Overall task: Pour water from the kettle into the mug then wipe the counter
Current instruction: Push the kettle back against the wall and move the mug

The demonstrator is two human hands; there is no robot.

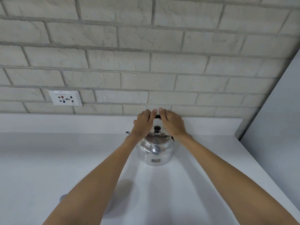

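A shiny steel kettle [155,150] stands on the white counter [48,159] near the back wall, with a black knob on its lid and its spout pointing left. My left hand [143,123] and my right hand [172,123] both curl over the kettle's black top handle, left hand on the left part, right hand on the right part. Only a short piece of the handle shows between them. A grey rounded object [63,198] peeks out beside my left forearm; I cannot tell what it is. No mug or cloth is recognisable in view.
A brick-pattern wall [146,62] rises behind the counter, with a white socket plate [65,98] at the left. A pale flat panel [279,119] borders the counter on the right.
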